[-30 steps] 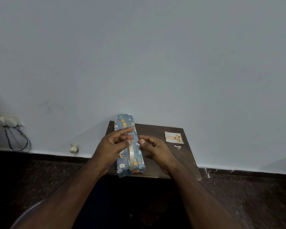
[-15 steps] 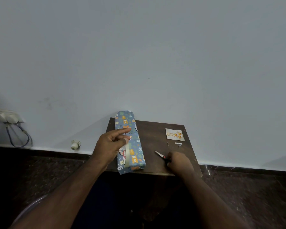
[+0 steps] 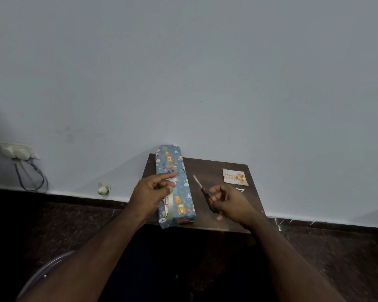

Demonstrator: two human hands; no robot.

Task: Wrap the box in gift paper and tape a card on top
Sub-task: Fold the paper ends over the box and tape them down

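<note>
A long box wrapped in blue animal-print paper [image 3: 179, 171] lies lengthwise on the left of a small dark wooden table [image 3: 210, 166]. My left hand [image 3: 151, 192] hovers over the box's near half and holds a roll of tape [image 3: 169, 203] against it, index finger stretched forward. My right hand [image 3: 229, 199] grips red-and-black scissors [image 3: 205, 196] lifted off the table, blades pointing away to the upper left. A white birthday card [image 3: 235, 177] with gold balloons lies flat at the table's far right corner.
A small white scrap [image 3: 240, 189] lies just near the card. The table stands against a pale wall. Wall sockets with looped cables [image 3: 28, 168] and a white fitting [image 3: 103, 188] are off to the left. Dark floor surrounds the table.
My right hand left the tape roll, reached to the table's right side, took the scissors and lifted them toward the box. My left hand stayed on the tape and box.
</note>
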